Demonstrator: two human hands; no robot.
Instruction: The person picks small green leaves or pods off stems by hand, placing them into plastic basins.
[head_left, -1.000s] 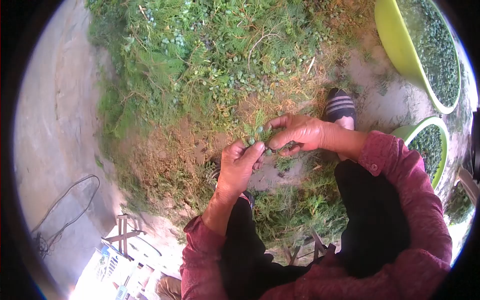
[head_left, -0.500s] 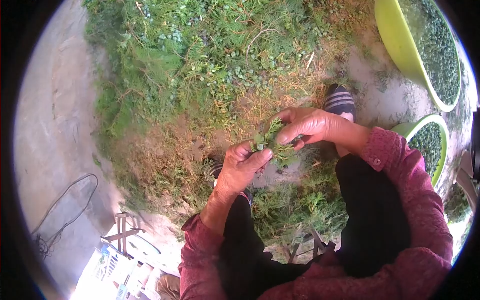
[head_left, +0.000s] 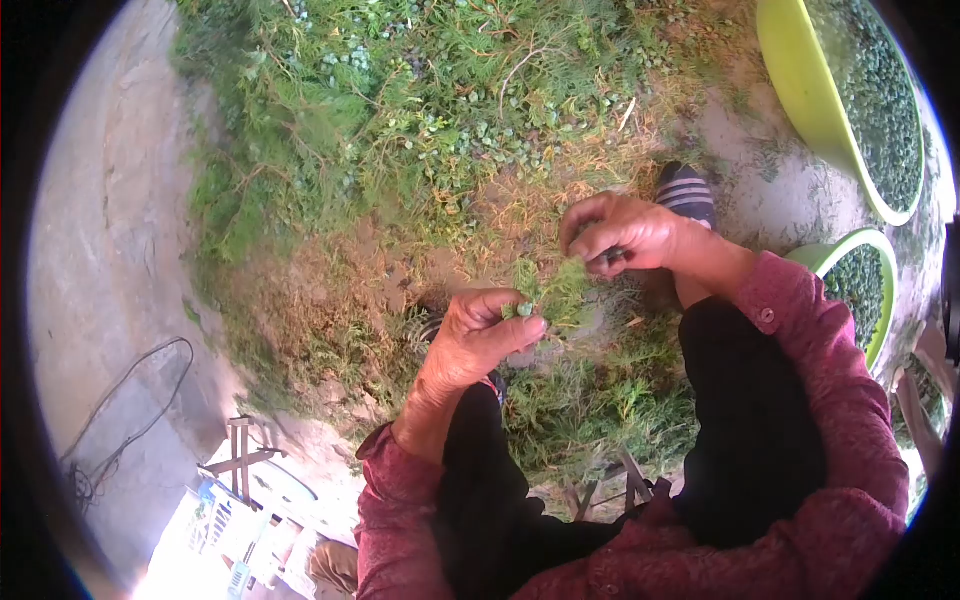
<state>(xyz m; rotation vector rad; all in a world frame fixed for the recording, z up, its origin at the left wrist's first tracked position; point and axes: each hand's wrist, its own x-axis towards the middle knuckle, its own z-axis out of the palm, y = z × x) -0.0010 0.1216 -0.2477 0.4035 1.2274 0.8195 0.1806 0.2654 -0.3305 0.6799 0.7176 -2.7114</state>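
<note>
My left hand (head_left: 478,338) is closed, pinching a feathery green conifer sprig (head_left: 556,288) between thumb and fingers. A small pale-green cone (head_left: 525,310) shows at its fingertips. Up and to the right, my right hand (head_left: 628,234) is apart from the sprig, its fingers curled around small dark-green cones (head_left: 612,256), partly hidden by the fingers. Beyond both hands spreads a large heap of cut conifer branches (head_left: 390,120) with pale cones among the foliage.
A large yellow-green basin (head_left: 815,95) full of green cones stands at upper right, a smaller green basin (head_left: 868,245) below it. More clippings (head_left: 600,415) lie between my legs. At left, a cable (head_left: 140,365) lies on the concrete floor (head_left: 120,220); a wooden frame (head_left: 240,460) is lower left.
My right hand has drawn away from the sprig, up and to the right. My left hand keeps its hold on the sprig in nearly the same place.
</note>
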